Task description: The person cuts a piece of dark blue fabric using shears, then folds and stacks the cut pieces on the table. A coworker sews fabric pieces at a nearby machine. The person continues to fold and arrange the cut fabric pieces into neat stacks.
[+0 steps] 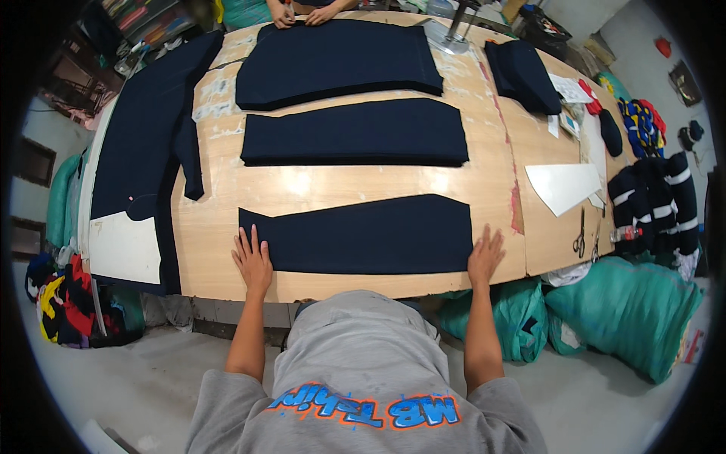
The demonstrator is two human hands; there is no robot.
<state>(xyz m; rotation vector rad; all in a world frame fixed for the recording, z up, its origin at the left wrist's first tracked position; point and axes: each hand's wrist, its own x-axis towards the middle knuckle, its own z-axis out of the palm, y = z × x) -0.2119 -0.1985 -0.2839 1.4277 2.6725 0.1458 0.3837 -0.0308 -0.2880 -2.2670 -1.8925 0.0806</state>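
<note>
A dark navy cut fabric panel lies flat along the near edge of the table. My left hand rests at its left end, fingers spread and stretched forward. At the opposite end my right hand lies with fingers apart, touching the panel's right edge. Neither hand grips anything. Beyond it lies a second stack of navy fabric pieces, and farther back a larger navy stack. A long navy fabric piece covers the table's left side, with a white pattern sheet on its near end.
The wooden table carries a white pattern piece, scissors and folded navy fabric on the right. A co-worker's hands are at the far edge beside a metal stand. Green sacks sit on the floor at right.
</note>
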